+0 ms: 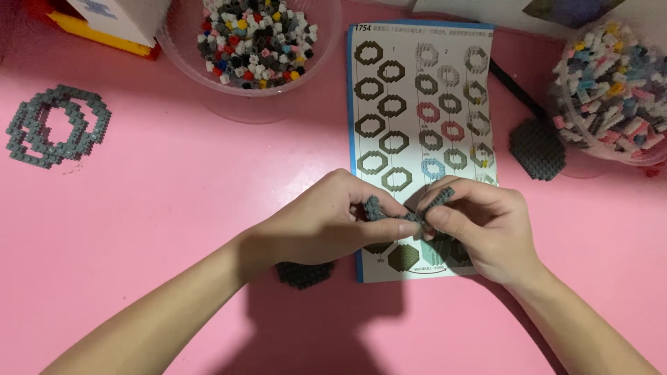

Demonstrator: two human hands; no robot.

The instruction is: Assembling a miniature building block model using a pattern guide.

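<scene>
— Looking down from head height, what are the hands doing?

— Both meet near the middle of a pink table (pixel 174 180). The left hand (pixel 326 219) and right hand (pixel 479 226) each pinch one end of a small grey brick ring piece (pixel 410 208), fingertips pressed together on it. The piece sits between the two hands, raised just above the lower part of an instruction sheet (pixel 420 104).

— What does the sheet show?

— Rows of octagonal ring diagrams in dark, grey, red and pale blue, with a blue border. It lies flat, running from the far edge towards the hands.

— Anything else close to the hands?

— A dark grey flat brick piece (pixel 306 274) lies on the table just near of the left wrist, partly hidden by it.

— And further out?

— At far left lie grey brick rings (pixel 55 125), joined and overlapping. At the far edge, left of the sheet, stands a clear bowl (pixel 253 42) of mixed small bricks in black, white, red and yellow. At far right a second clear tub (pixel 611 83) holds pink, grey and white bricks. Between that tub and the sheet rests a dark grey octagonal plate (pixel 536 149), with a black stick-like tool (pixel 517 90) touching its far side.
</scene>
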